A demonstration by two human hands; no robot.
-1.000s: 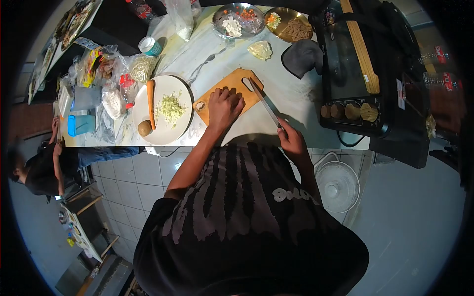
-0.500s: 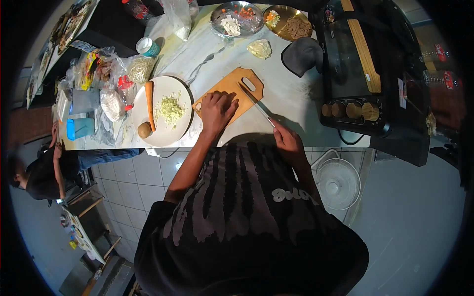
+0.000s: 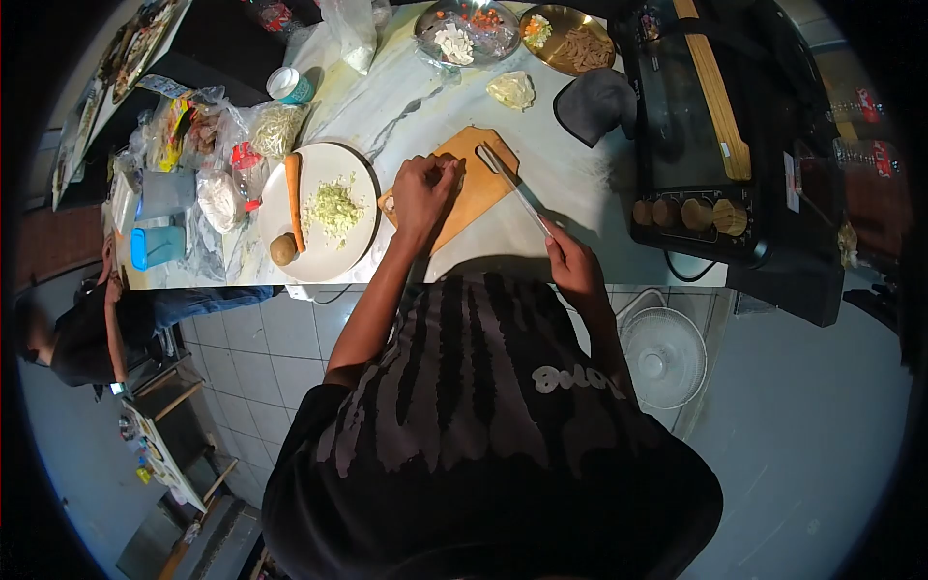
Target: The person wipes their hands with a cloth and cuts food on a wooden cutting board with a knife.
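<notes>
A wooden cutting board (image 3: 480, 198) lies at an angle on the counter, a slot at its far end. My left hand (image 3: 425, 196) is over the board's left part with its fingers curled together; anything inside them is hidden. In my right hand (image 3: 574, 263) is a knife (image 3: 522, 203) by its handle, its blade reaching across the board's right side to near the slot. Left of the board, a white plate (image 3: 338, 259) carries chopped pale green vegetable (image 3: 334, 210), a carrot (image 3: 294, 198) and a round brown vegetable (image 3: 283, 249).
Farther back are a metal tray (image 3: 425, 48) of cut food, a gold-coloured plate (image 3: 553, 60), a plastic-wrapped piece (image 3: 510, 90) and a dark mitt (image 3: 592, 104). A black oven (image 3: 686, 203) stands right; bags and a blue-lidded container (image 3: 158, 248) sit left. Another person (image 3: 87, 333) is at far left.
My left hand has gone from lying spread over the board to curled fingers, turned and slightly higher. The knife's tip has moved a little away from me and right, with my right hand.
</notes>
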